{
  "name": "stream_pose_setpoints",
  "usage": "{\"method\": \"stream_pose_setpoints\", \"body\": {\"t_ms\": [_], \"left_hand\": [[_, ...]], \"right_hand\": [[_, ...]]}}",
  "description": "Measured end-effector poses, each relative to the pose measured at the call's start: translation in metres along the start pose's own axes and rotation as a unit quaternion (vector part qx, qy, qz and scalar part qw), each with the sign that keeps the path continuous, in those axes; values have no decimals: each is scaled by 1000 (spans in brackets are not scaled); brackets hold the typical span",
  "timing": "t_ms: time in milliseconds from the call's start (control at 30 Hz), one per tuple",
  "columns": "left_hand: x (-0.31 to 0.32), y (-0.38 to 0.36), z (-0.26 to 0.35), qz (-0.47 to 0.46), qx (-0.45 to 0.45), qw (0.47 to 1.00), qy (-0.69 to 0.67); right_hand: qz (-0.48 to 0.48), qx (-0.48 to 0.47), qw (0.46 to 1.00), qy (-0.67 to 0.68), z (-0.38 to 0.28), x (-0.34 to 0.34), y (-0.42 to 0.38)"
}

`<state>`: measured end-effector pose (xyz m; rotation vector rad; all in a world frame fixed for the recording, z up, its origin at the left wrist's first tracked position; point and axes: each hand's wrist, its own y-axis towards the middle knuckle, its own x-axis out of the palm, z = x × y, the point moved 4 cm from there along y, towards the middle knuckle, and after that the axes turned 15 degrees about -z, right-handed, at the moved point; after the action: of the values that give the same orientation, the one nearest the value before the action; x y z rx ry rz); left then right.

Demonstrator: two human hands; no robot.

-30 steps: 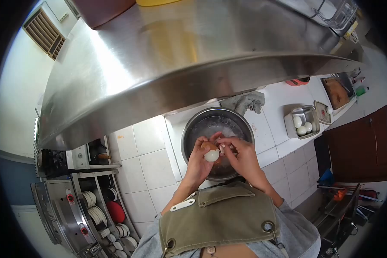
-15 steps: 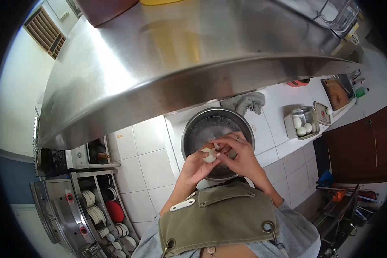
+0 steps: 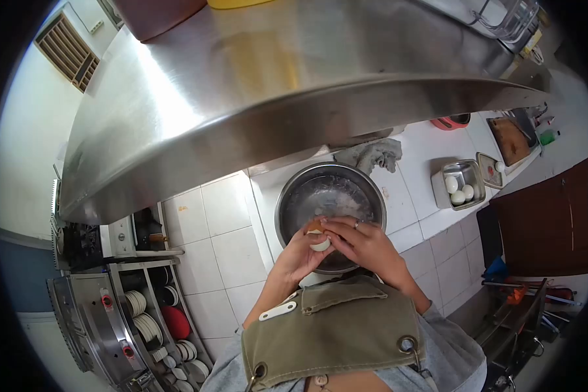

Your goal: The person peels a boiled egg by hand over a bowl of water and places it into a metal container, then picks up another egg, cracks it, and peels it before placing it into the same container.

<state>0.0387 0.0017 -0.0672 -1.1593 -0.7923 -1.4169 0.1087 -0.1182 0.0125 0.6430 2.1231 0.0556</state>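
Note:
A boiled egg (image 3: 319, 245) is held over a large metal bowl (image 3: 374, 185). Its lower part shows bare and white, while brown shell (image 3: 315, 226) still covers the upper part. My left hand (image 3: 295, 256) is closed around the egg from the left. From the other side my right hand (image 3: 362, 243) presses its closed fingers and thumb against the egg at the shell. The fingers hide much of the egg. Inside the bowl, water and pale bits are visible below my hands.
A metal container (image 3: 463, 181) with several white peeled eggs stands right on the white counter (image 3: 405, 196). A grey cloth (image 3: 374, 155) lies behind the bowl. A broad steel shelf (image 3: 294, 111) overhangs the counter. Stacked plates (image 3: 147, 326) sit on a rack at lower left.
My right hand's fingers have come down onto the egg and closed against its shell. The loose shell piece seen at those fingertips before no longer shows.

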Motion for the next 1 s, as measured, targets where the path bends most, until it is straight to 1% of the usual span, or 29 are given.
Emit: {"method": "stream_pose_setpoints", "body": {"t_ms": [33,100,133,200,233,267,300,333,400,467,500,533,567,600,700,733,800,833,900,1000], "left_hand": [[2,0,1,11,-4,1000,10],[10,-1,1,22,-8,1000,19],[15,-3,1,34,-10,998,45],[17,-4,2,47,-10,996,71],[16,-3,2,31,-3,999,38],[15,-2,1,15,4,1000,6],[12,-1,2,15,4,1000,6],[9,0,2,-4,2,1000,-7],[1,2,3,-22,1,1000,-20],[0,3,2,-70,10,995,-75],[0,2,1,-70,9,995,-75],[1,2,0,-83,7,991,-107],[3,1,0,-97,6,986,-139],[3,1,1,-96,7,986,-139],[8,4,0,-112,11,986,-126],[13,5,2,-107,25,988,-111],[14,6,4,-102,38,989,-97],[11,7,4,-95,40,990,-95],[11,7,4,-88,42,991,-93],[13,7,4,-72,30,990,-115]], "right_hand": [[0,-1,1000,0,-3,-3,0],[-38,1,993,-111,-13,-7,1],[-37,1,993,-112,-10,-6,-1],[-18,6,999,-26,2,-2,-3],[-18,6,999,-26,3,-3,-3],[-24,31,999,28,6,-5,-3],[-30,57,995,82,8,-7,-1],[-30,57,995,81,4,-11,2],[-46,80,978,189,-3,-17,9],[-45,80,978,187,-1,-11,10],[-44,79,978,185,1,-7,9],[-44,79,979,185,4,-3,7],[-53,117,963,237,11,3,5],[-62,153,943,288,15,7,3],[-49,161,937,305,15,7,2],[-49,161,937,305,14,8,1],[0,134,970,202,9,4,1],[1,135,970,202,10,5,1],[46,35,996,70,3,1,3],[75,8,997,32,1,2,3]]}}
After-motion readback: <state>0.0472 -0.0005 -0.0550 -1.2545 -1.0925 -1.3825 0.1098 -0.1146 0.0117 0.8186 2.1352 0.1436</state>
